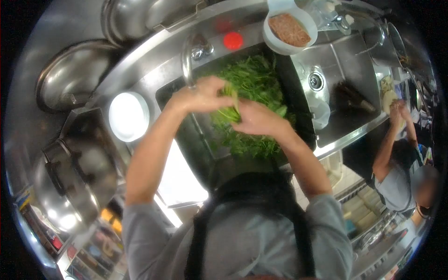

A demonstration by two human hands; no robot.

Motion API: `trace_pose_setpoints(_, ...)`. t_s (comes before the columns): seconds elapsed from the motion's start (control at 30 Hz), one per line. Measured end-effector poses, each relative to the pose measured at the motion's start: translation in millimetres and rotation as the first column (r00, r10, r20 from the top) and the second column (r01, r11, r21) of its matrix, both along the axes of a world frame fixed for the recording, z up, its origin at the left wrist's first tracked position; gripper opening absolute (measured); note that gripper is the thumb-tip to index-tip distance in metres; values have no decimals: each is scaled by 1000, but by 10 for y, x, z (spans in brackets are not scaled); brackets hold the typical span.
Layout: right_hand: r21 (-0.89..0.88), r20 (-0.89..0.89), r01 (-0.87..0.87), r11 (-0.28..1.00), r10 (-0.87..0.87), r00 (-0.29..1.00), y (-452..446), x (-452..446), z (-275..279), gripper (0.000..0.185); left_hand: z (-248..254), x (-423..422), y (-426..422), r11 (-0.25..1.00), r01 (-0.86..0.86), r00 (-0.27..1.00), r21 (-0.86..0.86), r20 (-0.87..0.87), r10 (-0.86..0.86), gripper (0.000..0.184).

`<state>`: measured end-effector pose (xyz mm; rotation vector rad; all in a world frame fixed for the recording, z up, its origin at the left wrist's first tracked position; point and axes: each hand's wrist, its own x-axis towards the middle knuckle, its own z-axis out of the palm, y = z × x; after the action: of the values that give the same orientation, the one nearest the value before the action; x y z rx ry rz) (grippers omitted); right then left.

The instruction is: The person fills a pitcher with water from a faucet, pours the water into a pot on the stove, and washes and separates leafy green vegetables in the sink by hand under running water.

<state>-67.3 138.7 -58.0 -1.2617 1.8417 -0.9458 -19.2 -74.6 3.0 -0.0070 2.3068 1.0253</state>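
My left hand and my right hand meet above the left sink basin, slightly blurred by motion. Between them is a small bunch of green stems, with the fingers of both hands closed on it. Beneath and beyond the hands, a large heap of leafy greens fills much of the basin. A curved metal faucet reaches over the basin's back edge, close to my left hand. Fingers partly hide the stems.
Behind the sink are a red disc and a white container of brownish-pink food. The right basin holds a dark object. At left are white plates, a white board and a large pot. A co-worker works at right.
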Motion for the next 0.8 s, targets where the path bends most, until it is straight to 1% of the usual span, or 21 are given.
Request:
trace_pose_setpoints(0.03, 50, -93, 55, 997, -50, 994, 8, -2, -9, 51, -47, -25, 29, 988, -149, 987, 39, 62, 146, 37)
trace_pose_setpoints(0.07, 48, -92, 54, 997, -49, 994, 2, -40, 2, 51, -123, -12, 50, 988, -150, 987, 38, 62, 147, 37)
trace_pose_setpoints(0.1, 29, -74, 79, 996, -77, 994, -6, -105, 33, 51, -168, -7, 80, 902, -374, 927, 216, 116, 356, 34)
trace_pose_setpoints(0.13, 12, -54, 105, 994, -104, 993, -6, -149, 61, 51, -204, -2, 97, 735, -568, 822, 369, 207, 531, 32)
trace_pose_setpoints(0.17, -23, -44, 100, 995, -101, 994, -1, -172, 81, 47, -230, -6, 96, 734, -569, 821, 369, 207, 532, 32)
trace_pose_setpoints(0.27, 23, -37, 56, 998, -55, 998, 70, -154, 135, 44, -61, -95, 150, 438, -685, 692, 582, 331, 642, 26)
trace_pose_setpoints(0.3, 25, -39, 56, 998, -55, 998, 99, -121, 145, 44, -73, -97, 147, 436, -684, 692, 585, 331, 642, 26)
trace_pose_setpoints(0.37, 0, 10, 94, 996, -94, 996, 134, -52, 120, 43, -135, -90, 103, 477, -649, 741, 593, 350, 572, 27)
trace_pose_setpoints(0.4, 0, 11, 91, 996, -91, 996, 150, -31, 60, 43, -181, -76, 32, 475, -650, 740, 593, 351, 574, 27)
trace_pose_setpoints(0.47, 0, 10, 60, 998, -60, 998, 209, 21, -71, 45, -272, -32, -128, 261, -812, 525, 523, 456, 719, 31)
trace_pose_setpoints(0.5, 4, 12, 63, 998, -63, 998, 235, 41, -62, 45, -221, -35, -129, 261, -812, 526, 522, 459, 716, 31)
trace_pose_setpoints(0.53, 11, 17, 66, 998, -66, 998, 251, 53, -43, 46, -139, -60, -141, 492, -784, 605, 379, 291, 741, 33)
trace_pose_setpoints(0.57, 16, 19, 69, 998, -69, 997, 250, 41, -25, 48, -88, -94, -146, 670, -719, 694, 184, 124, 710, 36)
trace_pose_setpoints(0.6, 17, 19, 74, 997, -74, 997, 235, 51, -11, 48, -100, -106, -107, 674, -716, 697, 184, 125, 706, 36)
trace_pose_setpoints(0.63, 27, -25, 46, 999, -45, 999, 204, 73, 5, 50, -120, -107, -32, 832, -528, 848, 170, 42, 529, 39)
trace_pose_setpoints(0.67, 38, -70, 14, 999, -11, 997, 172, 80, 24, 52, -128, -107, 37, 940, -313, 947, 138, -37, 321, 42)
trace_pose_setpoints(0.7, 37, -71, 13, 999, -10, 997, 146, 68, 43, 52, -34, -133, 85, 982, -189, 982, 28, 34, 188, 44)
trace_pose_setpoints(0.73, 86, -140, -53, 995, 65, 988, 123, 48, 63, 56, -49, -97, 91, 982, -189, 982, 28, 33, 188, 44)
trace_pose_setpoints(0.77, 139, -206, -113, 984, 141, 969, 106, 28, 94, 60, -89, -55, 92, 995, -86, 995, 51, 54, 83, 44)
trace_pose_setpoints(0.8, 139, -206, -109, 984, 137, 969, 91, 9, 169, 60, -110, -35, 99, 997, 20, 997, 77, 74, -25, 45)
